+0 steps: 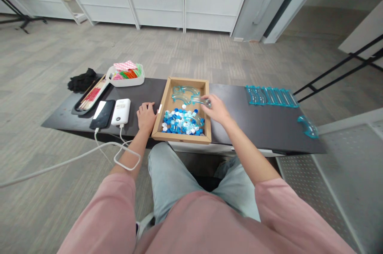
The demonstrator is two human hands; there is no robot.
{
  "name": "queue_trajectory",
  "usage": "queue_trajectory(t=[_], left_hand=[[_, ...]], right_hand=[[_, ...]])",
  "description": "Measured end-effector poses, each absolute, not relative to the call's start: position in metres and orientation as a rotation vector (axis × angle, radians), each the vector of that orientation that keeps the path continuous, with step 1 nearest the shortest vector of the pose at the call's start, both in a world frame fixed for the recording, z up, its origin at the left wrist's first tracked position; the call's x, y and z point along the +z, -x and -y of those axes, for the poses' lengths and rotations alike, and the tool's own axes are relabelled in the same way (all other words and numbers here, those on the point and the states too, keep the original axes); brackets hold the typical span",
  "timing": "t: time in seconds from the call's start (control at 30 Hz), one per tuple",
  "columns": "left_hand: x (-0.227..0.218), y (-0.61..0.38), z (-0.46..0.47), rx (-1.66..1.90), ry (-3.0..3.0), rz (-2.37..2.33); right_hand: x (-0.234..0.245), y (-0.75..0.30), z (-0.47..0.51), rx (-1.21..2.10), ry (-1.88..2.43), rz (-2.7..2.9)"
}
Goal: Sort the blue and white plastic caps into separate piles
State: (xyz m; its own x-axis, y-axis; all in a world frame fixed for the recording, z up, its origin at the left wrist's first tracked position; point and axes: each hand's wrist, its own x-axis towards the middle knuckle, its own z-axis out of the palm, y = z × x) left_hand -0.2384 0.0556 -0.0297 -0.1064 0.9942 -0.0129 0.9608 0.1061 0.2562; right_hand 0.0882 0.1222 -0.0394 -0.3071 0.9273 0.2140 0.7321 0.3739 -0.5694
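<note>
An open cardboard box (181,137) stands in front of me. In its near half lies a heap of small blue and white pieces (179,120), with clear curved tubes (187,89) that have blue ends in the far half. At the box's right wall, my right hand (217,109) has its fingers closed on a clear tube with a blue end (197,100); part of the tube is hidden by the fingers. My left hand (146,117) rests on the table by the left wall of the box, fingers spread and holding nothing.
On the dark table (230,126), a row of clear blue tubes (271,96) and a separate curved tube (308,127) lie right. Left are a power bank (121,111), a phone (102,114), a black tray (91,96), a white basket (128,81) and black cloth (82,81). White cables cross my left forearm.
</note>
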Motion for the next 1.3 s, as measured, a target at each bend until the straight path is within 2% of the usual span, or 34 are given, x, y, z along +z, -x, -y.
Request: queue_trajectory(t=[0.13,0.23,0.37,0.6,0.73,0.97,1.3], left_hand=[[-0.027,0.237,-0.056,0.260,-1.973,-2.192],[-0.027,0.236,-0.057,0.259,-1.940,-2.225],[-0.030,0.238,-0.059,0.241,-1.956,-2.209],[-0.044,0.233,-0.067,0.184,-1.886,-2.344],[-0.047,0.228,-0.068,0.127,-1.886,-2.422],[-0.047,0.226,-0.068,0.048,-1.913,-2.488],[-0.035,0.223,-0.067,0.068,-1.872,-2.417]], right_hand=[[-0.042,-0.020,-0.148,0.542,1.280,2.360],[-0.045,-0.016,-0.155,0.499,1.226,2.385],[-0.055,-0.083,-0.153,0.423,1.380,2.262],[-0.076,-0.258,-0.133,0.209,2.088,1.713],[-0.084,-0.304,-0.129,0.175,2.266,1.561],[-0.097,-0.286,-0.137,0.080,2.251,1.539],[-0.115,-0.252,-0.153,0.211,2.187,1.496]])
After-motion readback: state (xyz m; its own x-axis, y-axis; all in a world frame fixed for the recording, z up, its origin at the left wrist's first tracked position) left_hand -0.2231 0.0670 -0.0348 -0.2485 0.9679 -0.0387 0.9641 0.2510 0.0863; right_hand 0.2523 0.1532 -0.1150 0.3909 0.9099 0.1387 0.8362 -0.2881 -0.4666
